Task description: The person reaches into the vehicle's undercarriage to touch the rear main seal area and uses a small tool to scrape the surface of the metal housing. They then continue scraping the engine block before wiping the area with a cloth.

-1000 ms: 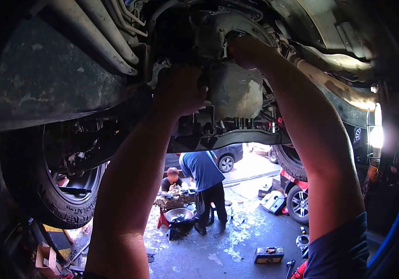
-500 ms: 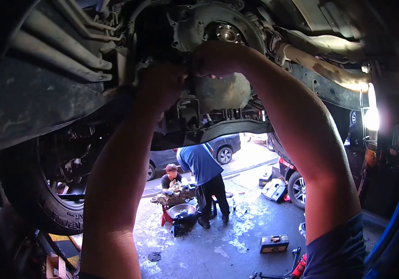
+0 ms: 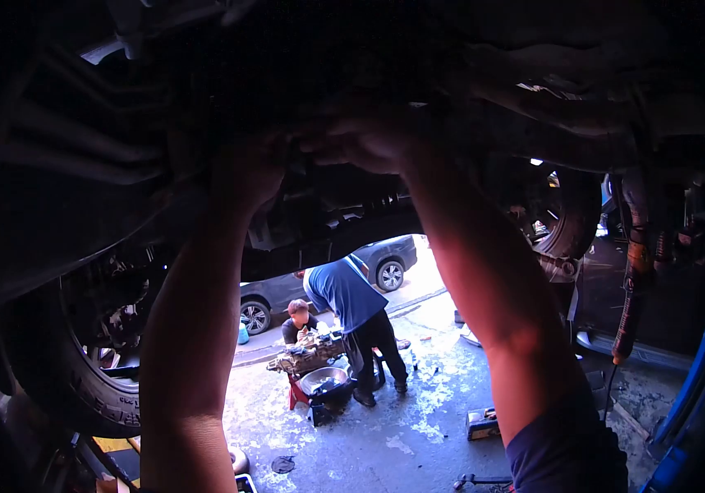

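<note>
Both arms reach up into the dark underside of a raised vehicle. My left hand (image 3: 252, 168) is up by the engine area, its fingers lost in shadow. Close beside it, my right hand (image 3: 369, 146) points its bent fingers toward the left one. Whatever lies between the two hands is too dark to make out. Just below them runs a dark crossmember (image 3: 340, 240). Pipes (image 3: 81, 160) show faintly on the left side of the underbody.
A work lamp (image 3: 636, 255) hangs unlit at right. On the floor ahead, a bending person (image 3: 348, 292) and a crouching person (image 3: 296, 324) are at a gearbox-like metal assembly (image 3: 307, 355) above a round pan (image 3: 323, 380). A toolbox (image 3: 482, 424) and a wrench (image 3: 484, 480) lie nearer.
The lamp's light has gone out and the underbody has turned dark. My view has shifted slightly to the right. My right hand sits lower and its fingers look less tightly curled.
</note>
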